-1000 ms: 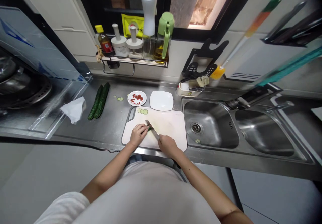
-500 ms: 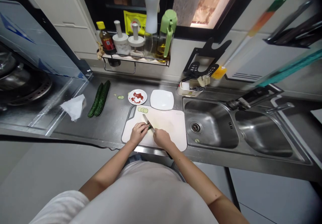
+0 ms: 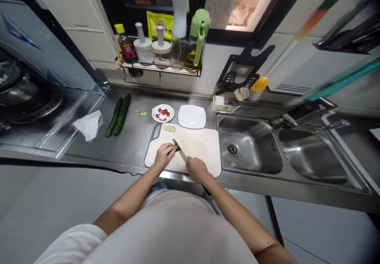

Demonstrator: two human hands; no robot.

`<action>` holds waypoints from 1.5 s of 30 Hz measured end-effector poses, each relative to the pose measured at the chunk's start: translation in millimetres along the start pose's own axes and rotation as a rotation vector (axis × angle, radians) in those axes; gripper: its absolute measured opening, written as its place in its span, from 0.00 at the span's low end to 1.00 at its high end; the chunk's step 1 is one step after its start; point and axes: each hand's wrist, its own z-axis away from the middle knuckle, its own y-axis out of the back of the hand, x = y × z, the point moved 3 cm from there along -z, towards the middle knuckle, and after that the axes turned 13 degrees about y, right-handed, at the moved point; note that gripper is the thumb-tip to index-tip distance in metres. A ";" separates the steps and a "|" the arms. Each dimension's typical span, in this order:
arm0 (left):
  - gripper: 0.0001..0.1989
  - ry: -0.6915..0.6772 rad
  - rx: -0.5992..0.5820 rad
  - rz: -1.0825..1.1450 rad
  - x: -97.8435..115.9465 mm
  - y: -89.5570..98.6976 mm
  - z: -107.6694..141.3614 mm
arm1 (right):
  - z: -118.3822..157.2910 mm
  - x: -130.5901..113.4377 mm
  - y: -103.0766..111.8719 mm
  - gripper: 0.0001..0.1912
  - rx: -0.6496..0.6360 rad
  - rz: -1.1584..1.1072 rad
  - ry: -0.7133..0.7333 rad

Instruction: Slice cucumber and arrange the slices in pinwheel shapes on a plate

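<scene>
"2 bare hands over the counter. What does each hold?"

"My right hand (image 3: 197,169) is wrapped shut around the handle end of a long, straight steel knife (image 3: 181,151). My left hand (image 3: 163,156) has its fingers bent and drawn together on a small dark-green vegetable piece (image 3: 177,148); they cover most of it, so I can't tell its full shape."

"And the blade?"

"It slants away from my right fist, its tip pointing far and left, just beside my left fingertips. Whether its edge is into the piece, I can't see."

"Where is the piece?"

"On the white rectangular cutting board (image 3: 204,149) with grey edging. Thin pale-green round slices (image 3: 169,128) overlap in a short row at its far left corner."

"Beyond that?"

"2 white plates: a round plate (image 3: 154,118) holding chopped red bits (image 3: 163,113), and, right of it, a bare rounded-square plate (image 3: 192,116). Well to the left, 2 long, bumpy dark-green cucumbers (image 3: 118,115) lie side by side on the steel counter (image 3: 130,145), near a crumpled white sheet (image 3: 88,125)."
</scene>
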 end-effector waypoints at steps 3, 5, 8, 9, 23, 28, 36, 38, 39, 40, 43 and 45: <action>0.09 0.009 -0.008 0.000 -0.6 -0.4 0.0 | -5.7 -1.6 1.0 0.17 0.004 -0.001 0.006; 0.09 0.005 -0.014 0.001 -0.9 -0.6 0.0 | -11.1 -2.9 1.5 0.17 0.014 0.001 0.012; 0.09 -0.004 -0.011 0.001 -1.3 -0.7 0.1 | -20.0 -4.1 2.0 0.17 0.027 0.006 0.013; 0.09 -0.005 -0.010 -0.001 -1.5 -0.7 0.1 | -23.0 -4.3 2.0 0.17 0.027 0.007 0.012; 0.09 0.002 -0.022 0.000 -3.4 -1.4 0.8 | -50.6 -10.1 5.1 0.18 0.069 -0.011 0.024; 0.09 -0.003 -0.015 -0.017 -4.1 -1.7 1.4 | -56.9 -12.0 4.6 0.19 0.114 -0.012 0.043; 0.08 -0.013 -0.005 -0.012 -5.4 -1.8 1.6 | -61.7 -10.6 -0.6 0.18 0.149 -0.019 0.038; 0.08 -0.014 -0.003 -0.013 -5.5 -1.8 1.7 | -62.2 -10.9 -0.2 0.17 0.142 -0.018 0.035; 0.08 -0.014 -0.002 -0.015 -5.5 -1.8 1.7 | -62.3 -11.2 0.3 0.17 0.139 -0.018 0.033; 0.08 -0.013 -0.001 -0.017 -5.6 -1.8 1.7 | -62.2 -11.5 0.8 0.17 0.135 -0.019 0.032; 0.08 -0.016 -0.001 -0.020 -5.8 -1.9 1.6 | -61.4 -12.8 2.6 0.17 0.131 -0.022 0.034; 0.08 -0.015 -0.002 -0.019 -6.2 -2.2 1.5 | -60.5 -13.1 3.0 0.17 0.131 -0.026 0.029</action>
